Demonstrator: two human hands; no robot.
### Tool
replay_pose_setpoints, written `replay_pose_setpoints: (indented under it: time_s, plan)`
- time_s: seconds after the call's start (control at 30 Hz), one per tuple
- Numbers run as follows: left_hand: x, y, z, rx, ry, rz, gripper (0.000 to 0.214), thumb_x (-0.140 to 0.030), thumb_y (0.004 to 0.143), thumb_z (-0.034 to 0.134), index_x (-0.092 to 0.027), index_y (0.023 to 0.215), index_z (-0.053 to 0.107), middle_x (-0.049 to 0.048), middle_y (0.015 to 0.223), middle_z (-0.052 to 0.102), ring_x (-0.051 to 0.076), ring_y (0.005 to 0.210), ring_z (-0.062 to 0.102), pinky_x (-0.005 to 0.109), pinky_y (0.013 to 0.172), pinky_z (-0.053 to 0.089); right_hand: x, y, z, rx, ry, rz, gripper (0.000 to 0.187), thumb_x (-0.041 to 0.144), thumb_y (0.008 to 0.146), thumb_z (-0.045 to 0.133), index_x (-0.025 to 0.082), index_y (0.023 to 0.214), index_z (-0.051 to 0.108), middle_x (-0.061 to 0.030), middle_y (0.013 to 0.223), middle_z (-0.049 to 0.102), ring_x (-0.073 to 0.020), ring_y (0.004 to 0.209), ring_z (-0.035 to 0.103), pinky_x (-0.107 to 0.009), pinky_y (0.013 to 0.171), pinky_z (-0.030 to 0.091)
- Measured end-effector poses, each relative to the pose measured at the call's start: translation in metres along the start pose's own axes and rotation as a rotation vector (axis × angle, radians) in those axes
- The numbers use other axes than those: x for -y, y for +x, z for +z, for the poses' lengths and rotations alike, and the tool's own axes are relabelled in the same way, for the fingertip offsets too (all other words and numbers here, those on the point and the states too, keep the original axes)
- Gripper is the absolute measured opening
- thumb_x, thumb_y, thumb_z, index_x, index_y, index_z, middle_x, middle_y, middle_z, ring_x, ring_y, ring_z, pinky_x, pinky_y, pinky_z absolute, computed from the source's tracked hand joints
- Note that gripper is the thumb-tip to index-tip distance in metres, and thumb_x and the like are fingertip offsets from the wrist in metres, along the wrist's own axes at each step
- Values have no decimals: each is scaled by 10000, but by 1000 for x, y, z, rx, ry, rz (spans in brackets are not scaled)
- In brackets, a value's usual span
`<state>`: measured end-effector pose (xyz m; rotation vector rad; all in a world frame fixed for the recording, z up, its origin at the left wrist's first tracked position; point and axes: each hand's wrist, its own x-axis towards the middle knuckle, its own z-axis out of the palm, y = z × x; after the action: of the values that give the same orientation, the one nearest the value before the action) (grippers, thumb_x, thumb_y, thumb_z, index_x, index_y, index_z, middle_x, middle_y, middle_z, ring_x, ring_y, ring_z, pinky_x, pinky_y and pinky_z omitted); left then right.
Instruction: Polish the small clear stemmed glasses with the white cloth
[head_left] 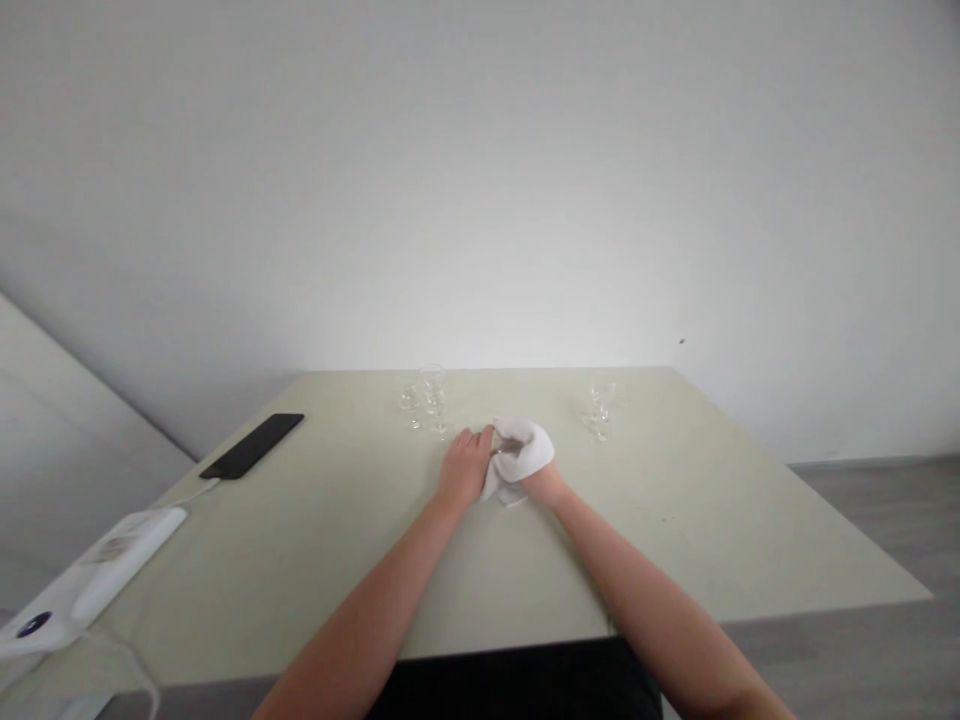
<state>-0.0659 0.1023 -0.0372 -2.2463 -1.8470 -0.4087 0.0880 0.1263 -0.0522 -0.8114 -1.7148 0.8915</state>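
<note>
A white cloth (534, 447) is bunched over the middle of the table, wrapped around my right hand (546, 486), whose fingers are mostly hidden in its folds. My left hand (466, 464) is closed at the cloth's left side, around what looks like a small clear glass (508, 446). Only a shiny bit of that glass shows between the hand and the cloth. Beyond my left hand stand several clear stemmed glasses (431, 390) close together. Farther right, more clear glassware (601, 408) stands on the table; its exact number is hard to make out.
The pale table (337, 560) reaches back to a white wall (480, 200). On its left lie a black phone-like slab (253, 446) with a white cable and a white power strip (97, 575). Grey floor (877, 500) shows past the right edge.
</note>
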Motion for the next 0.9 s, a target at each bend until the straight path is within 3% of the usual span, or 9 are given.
replay_pose_setpoints:
  time_s: [0.13, 0.2, 0.37, 0.47, 0.6, 0.67, 0.73, 0.83, 0.9]
  plan:
    - [-9, -6, 2, -33, -77, 140, 329, -200, 937, 426, -192, 1251, 523, 108, 1081, 669, 241, 1068, 600, 363, 941, 430, -13, -4, -10, -72, 127, 323, 266, 361, 831, 546, 158, 966, 654, -91, 932, 715, -241, 931, 653, -376, 847, 545]
    - [-13, -4, 2, 27, -87, 104, 274, -256, 952, 424, -185, 1187, 544, 101, 1015, 678, 240, 1003, 625, 363, 905, 433, -15, -8, -17, 28, 84, 266, 280, 380, 821, 586, 155, 971, 658, -88, 961, 715, -238, 933, 650, -378, 864, 537]
    - [-7, 8, -1, 148, -72, -99, 249, -349, 956, 437, -185, 1110, 544, 88, 868, 705, 244, 867, 677, 335, 777, 439, -7, -15, -18, 217, -46, -120, 452, 383, 766, 710, 147, 1146, 644, -133, 1178, 670, -271, 1106, 605, -437, 1046, 433]
    - [5, 10, -1, 136, -146, -192, 238, -378, 934, 473, -215, 1102, 516, 60, 846, 708, 227, 824, 680, 296, 680, 423, -2, -14, -11, 189, 39, -103, 493, 442, 775, 719, 180, 1186, 637, -123, 1194, 659, -276, 1134, 600, -455, 1074, 417]
    - [14, 4, -2, 46, -352, -261, 281, -292, 866, 559, -228, 1120, 456, 25, 911, 696, 173, 789, 665, 257, 648, 420, -2, -10, -12, -7, 298, 102, 482, 537, 823, 627, 209, 1177, 634, -97, 1200, 657, -273, 1145, 591, -441, 1019, 474]
    - [15, 1, -4, 6, -372, -176, 305, -279, 838, 591, -221, 1106, 458, 19, 914, 683, 173, 804, 654, 272, 699, 438, -3, -8, -16, 11, 327, 196, 449, 521, 827, 600, 191, 1128, 647, -91, 1111, 686, -272, 1067, 617, -427, 942, 513]
    - [15, 0, -4, -5, -312, -7, 219, -253, 851, 564, -214, 1055, 495, 27, 884, 669, 194, 846, 640, 310, 773, 442, -3, -7, -18, 163, 221, 217, 372, 474, 779, 646, 163, 979, 682, -73, 940, 702, -258, 936, 632, -403, 873, 525]
    - [12, -2, -3, -2, -191, 234, 121, -198, 855, 525, -199, 976, 540, 65, 910, 662, 233, 939, 614, 364, 859, 424, -1, -7, -16, 348, 54, 108, 261, 416, 738, 672, 155, 734, 656, -38, 749, 644, -212, 790, 591, -347, 802, 505]
    - [10, -4, -2, -11, -138, 301, 136, -193, 841, 541, -189, 976, 547, 86, 958, 660, 253, 981, 599, 387, 884, 414, 1, -6, -13, 329, 39, 33, 271, 415, 774, 624, 167, 666, 609, -21, 689, 586, -179, 719, 552, -301, 722, 486]
